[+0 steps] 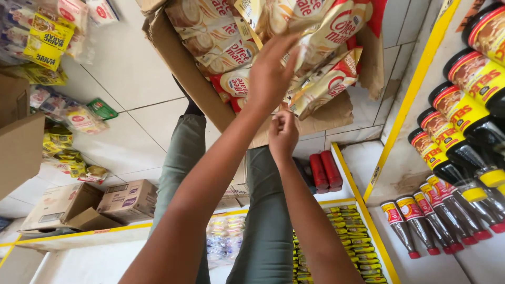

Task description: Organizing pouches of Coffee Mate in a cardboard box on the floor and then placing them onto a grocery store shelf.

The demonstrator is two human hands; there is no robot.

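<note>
An open cardboard box rests on my knees, filled with strips of cream-and-red sachets. My left hand reaches into the box, its fingers closed on one sachet strip that is lifted above the rest. My right hand sits lower, at the box's near edge, with its fingers curled together; I see nothing in it. My legs in grey-green trousers show under the box.
Dark sauce bottles with red caps and yellow labels line the white, yellow-edged shelf on the right. Red tubes and yellow packets lie below. Cardboard boxes and loose snack packets sit on the tiled floor at left.
</note>
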